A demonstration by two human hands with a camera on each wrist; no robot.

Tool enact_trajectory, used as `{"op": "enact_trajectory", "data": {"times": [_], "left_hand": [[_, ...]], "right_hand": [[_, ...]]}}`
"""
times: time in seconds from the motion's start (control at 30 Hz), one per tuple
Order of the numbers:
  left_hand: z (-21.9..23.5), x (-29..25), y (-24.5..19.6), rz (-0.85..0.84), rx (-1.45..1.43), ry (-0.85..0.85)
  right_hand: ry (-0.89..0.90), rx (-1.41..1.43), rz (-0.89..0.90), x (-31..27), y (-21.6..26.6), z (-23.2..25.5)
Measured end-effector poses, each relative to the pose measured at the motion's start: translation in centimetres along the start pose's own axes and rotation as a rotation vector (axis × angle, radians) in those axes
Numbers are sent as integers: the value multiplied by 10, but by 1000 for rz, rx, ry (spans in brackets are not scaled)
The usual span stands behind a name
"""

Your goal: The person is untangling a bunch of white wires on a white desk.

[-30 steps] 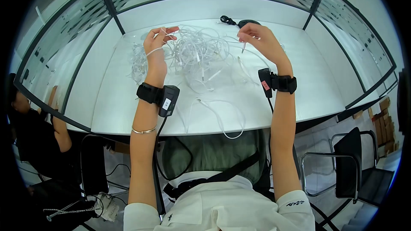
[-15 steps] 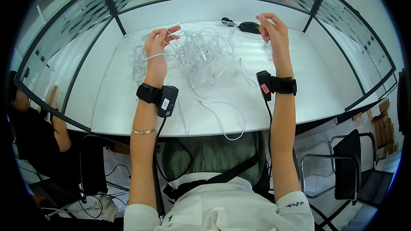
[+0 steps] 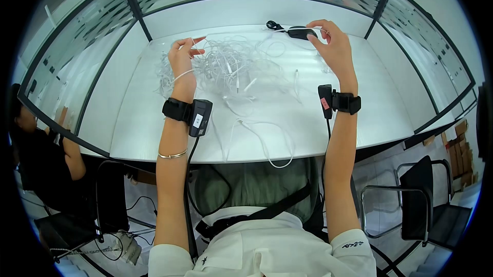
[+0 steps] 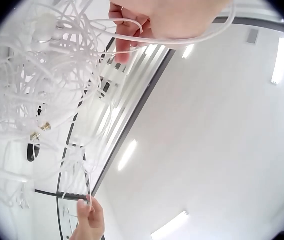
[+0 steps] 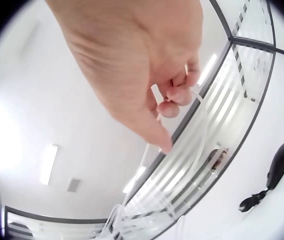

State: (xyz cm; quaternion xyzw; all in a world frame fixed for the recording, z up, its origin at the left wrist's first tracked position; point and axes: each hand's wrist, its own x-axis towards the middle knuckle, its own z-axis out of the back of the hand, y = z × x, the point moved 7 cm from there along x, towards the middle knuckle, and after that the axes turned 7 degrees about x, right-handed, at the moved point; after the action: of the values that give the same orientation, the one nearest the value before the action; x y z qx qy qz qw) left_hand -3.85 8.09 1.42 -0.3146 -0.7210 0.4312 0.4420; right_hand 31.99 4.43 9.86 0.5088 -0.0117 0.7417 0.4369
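Observation:
A big tangle of white cables (image 3: 223,66) with small plugs lies on the white desk. My left hand (image 3: 182,63) is over its left side and holds a strand in bent fingers. One white loop crosses that hand near the wrist, and the left wrist view shows the tangle beside the fingers (image 4: 123,50). Farther right, my right hand (image 3: 333,51) is raised in front of a black mouse-shaped device (image 3: 302,32). In the right wrist view its curled fingers (image 5: 179,95) grip a thin white cable (image 5: 202,135), while the thumb stands apart from them.
A separate white cable (image 3: 264,146) loops over the desk's front edge. Glass-topped partitions (image 3: 262,7) enclose the desk at the back and sides. A black chair (image 3: 418,195) stands to the right, and another person (image 3: 46,159) sits at the left.
My right hand has moved right, away from the tangle, with the cable; its thumb is now spread. My left hand has shifted slightly left, and plugs in the tangle have moved.

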Motion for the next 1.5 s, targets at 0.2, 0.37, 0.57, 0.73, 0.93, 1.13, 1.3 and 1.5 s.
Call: {"op": "enact_trajectory", "data": {"times": [0.2, 0.37, 0.57, 0.73, 0.93, 1.13, 1.3, 1.5], "left_hand": [[0, -2, -6, -32, -21, -28], [-2, -1, -7, -50, -53, -14], [-1, 2, -5, -53, -37, 4], [-6, -4, -12, -57, -38, 38], [-5, -2, -9, -26, -41, 47], [-21, -9, -8, 40, 63, 141], [-48, -27, -18, -2, 150, 386], [-66, -37, -21, 2, 184, 601]], "right_hand": [[-320, 703, -339, -1, -30, 11], [7, 1271, -461, -2, -25, -17], [-156, 973, -328, 29, -16, 19], [-385, 16, 126, 57, 28, 62], [-83, -247, 91, 66, 13, 50], [769, 63, -218, 7, -25, -30], [413, 316, 73, 13, 51, -50], [471, 393, 4, -3, 54, -108]]}}
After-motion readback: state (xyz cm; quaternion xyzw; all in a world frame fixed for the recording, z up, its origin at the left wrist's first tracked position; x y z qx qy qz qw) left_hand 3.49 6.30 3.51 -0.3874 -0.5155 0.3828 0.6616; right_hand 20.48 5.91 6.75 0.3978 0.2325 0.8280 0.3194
